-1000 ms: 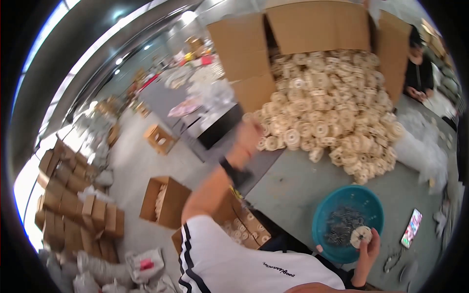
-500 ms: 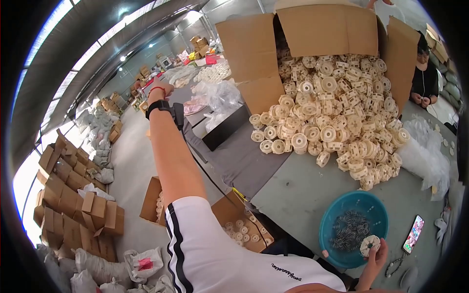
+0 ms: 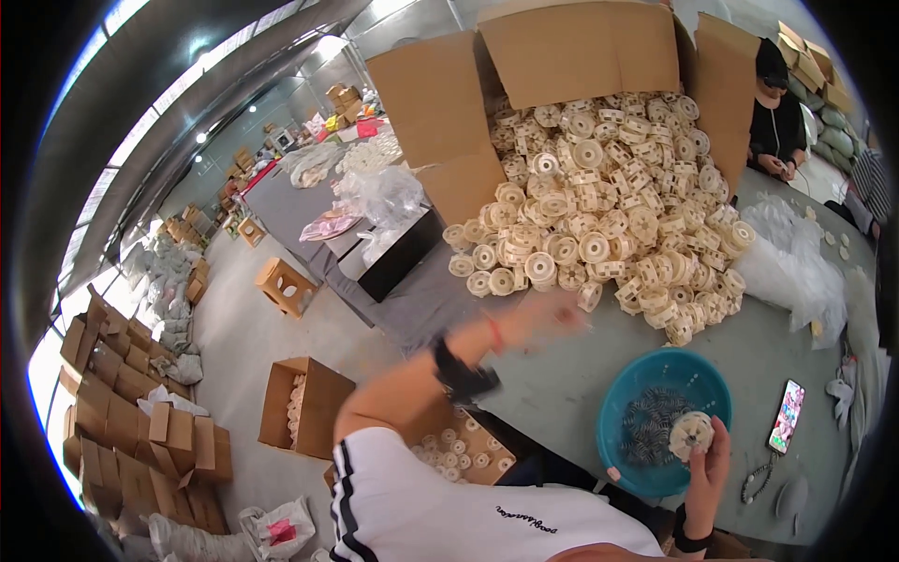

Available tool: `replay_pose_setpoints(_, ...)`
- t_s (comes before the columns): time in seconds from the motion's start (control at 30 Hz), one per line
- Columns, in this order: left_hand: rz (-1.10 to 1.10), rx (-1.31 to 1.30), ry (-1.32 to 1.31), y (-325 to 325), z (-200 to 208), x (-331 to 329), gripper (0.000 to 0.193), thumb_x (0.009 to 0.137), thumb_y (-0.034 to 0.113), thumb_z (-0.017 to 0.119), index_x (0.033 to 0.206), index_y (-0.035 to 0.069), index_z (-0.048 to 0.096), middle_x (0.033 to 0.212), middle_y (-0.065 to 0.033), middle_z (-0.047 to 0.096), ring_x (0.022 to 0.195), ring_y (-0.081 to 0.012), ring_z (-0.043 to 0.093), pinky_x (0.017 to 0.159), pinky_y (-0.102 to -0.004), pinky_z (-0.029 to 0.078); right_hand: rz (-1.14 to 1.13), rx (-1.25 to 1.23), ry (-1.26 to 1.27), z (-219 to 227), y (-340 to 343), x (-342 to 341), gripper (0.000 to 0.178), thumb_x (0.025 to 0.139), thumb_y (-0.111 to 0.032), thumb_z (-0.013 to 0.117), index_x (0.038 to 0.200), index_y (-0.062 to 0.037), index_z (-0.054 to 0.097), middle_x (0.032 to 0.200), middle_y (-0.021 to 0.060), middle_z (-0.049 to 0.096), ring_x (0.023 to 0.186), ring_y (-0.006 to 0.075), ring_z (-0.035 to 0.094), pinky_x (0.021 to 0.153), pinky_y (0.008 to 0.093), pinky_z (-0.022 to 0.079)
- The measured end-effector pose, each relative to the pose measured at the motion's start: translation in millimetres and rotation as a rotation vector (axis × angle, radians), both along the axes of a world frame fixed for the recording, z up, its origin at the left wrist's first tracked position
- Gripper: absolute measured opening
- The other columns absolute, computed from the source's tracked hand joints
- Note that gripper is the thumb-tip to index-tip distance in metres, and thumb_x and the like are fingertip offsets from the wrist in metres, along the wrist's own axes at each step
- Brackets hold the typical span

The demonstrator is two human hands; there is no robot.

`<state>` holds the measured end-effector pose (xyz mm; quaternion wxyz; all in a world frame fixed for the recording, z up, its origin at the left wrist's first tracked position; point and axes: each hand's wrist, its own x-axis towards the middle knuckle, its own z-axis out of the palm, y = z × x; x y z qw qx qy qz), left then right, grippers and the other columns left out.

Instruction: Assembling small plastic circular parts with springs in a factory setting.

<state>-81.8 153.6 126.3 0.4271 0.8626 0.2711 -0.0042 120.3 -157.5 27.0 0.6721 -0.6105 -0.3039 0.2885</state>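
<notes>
My right hand (image 3: pixel 714 464) grips a round cream plastic spool-like part (image 3: pixel 690 436) with holes in its face, over the right side of a blue-green plastic bowl (image 3: pixel 613 403). Inside the bowl lie many small dark metal springs (image 3: pixel 646 421). My left hand (image 3: pixel 548 317) is out over the table at the near left edge of a big heap of cream spool-like parts (image 3: pixel 609 220). Motion blurs its fingers, so whether it holds anything does not show. The heap spills out of a large cardboard box (image 3: pixel 581 56) lying open toward me.
A phone (image 3: pixel 788 412) with a beaded strap lies right of the bowl on the grey-green table (image 3: pixel 552 375). Clear plastic bags (image 3: pixel 796 262) sit beside the heap. Open cartons of cream parts (image 3: pixel 318 393) stand at the left, below table height. A person in black (image 3: pixel 777 131) sits at the far right.
My left hand has swung from far out at the left back to the table beside the heap. The right hand still holds its spool-like part, tilted a little differently. The whole view has shifted slightly.
</notes>
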Motion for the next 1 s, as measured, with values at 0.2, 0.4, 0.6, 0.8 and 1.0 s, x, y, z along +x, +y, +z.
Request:
replay_pose_setpoints(0.2,-0.252,-0.606,-0.514,-138,-102,81,0.063,0.083,0.022,0.066,0.133,0.003,0.034,0.118,-0.0103,0.05,0.105,-0.0157,0.052,0.09,-0.0298,0.044,0.172,0.03,-0.178,-3,18,-18,0.042,0.088,-0.004,0.05,0.127,0.0022,0.039,0.118,0.0143,0.049,0.106,0.0217,0.05,0.091,0.0311,0.04)
replay_pose_setpoints(0.4,-0.139,-0.616,-0.444,-150,-145,92,0.059,0.083,0.015,0.066,0.131,0.001,0.036,0.12,-0.0078,0.049,0.107,-0.0132,0.05,0.085,-0.0261,0.047,-0.077,-0.125,-0.751,-15,11,-12,0.037,0.081,-0.005,0.058,0.117,-0.0023,0.053,0.116,0.0183,0.05,0.103,0.033,0.051,0.088,0.0367,0.042)
replay_pose_setpoints(0.6,-0.032,-0.708,-0.398,-150,-149,85,0.053,0.08,0.016,0.07,0.123,0.0,0.044,0.108,-0.0066,0.057,0.098,-0.0114,0.054,0.082,-0.0246,0.047,-0.064,-0.054,-0.629,-24,15,-16,0.029,0.076,-0.002,0.06,0.106,-0.0026,0.059,0.104,0.0144,0.056,0.095,0.031,0.054,0.082,0.0375,0.045)
replay_pose_setpoints(0.8,0.07,-0.495,-0.428,-152,-158,84,0.041,0.079,0.01,0.07,0.115,0.002,0.051,0.103,-0.0043,0.058,0.091,-0.0097,0.054,0.078,-0.0237,0.048,-0.083,-0.02,-0.755,-17,22,-22,0.025,0.074,0.0,0.06,0.099,-0.002,0.06,0.099,0.0141,0.056,0.089,0.031,0.055,0.077,0.0374,0.046)
replay_pose_setpoints(1.0,-0.057,-0.461,-0.395,-150,-156,85,0.043,0.077,0.0,0.065,0.117,0.001,0.05,0.106,-0.0042,0.058,0.093,-0.0102,0.054,0.079,-0.0244,0.048,-0.137,-0.044,-0.869,-10,23,-21,0.029,0.071,0.001,0.063,0.099,-0.0049,0.058,0.093,0.013,0.051,0.08,0.0305,0.055,0.069,0.0355,0.047)
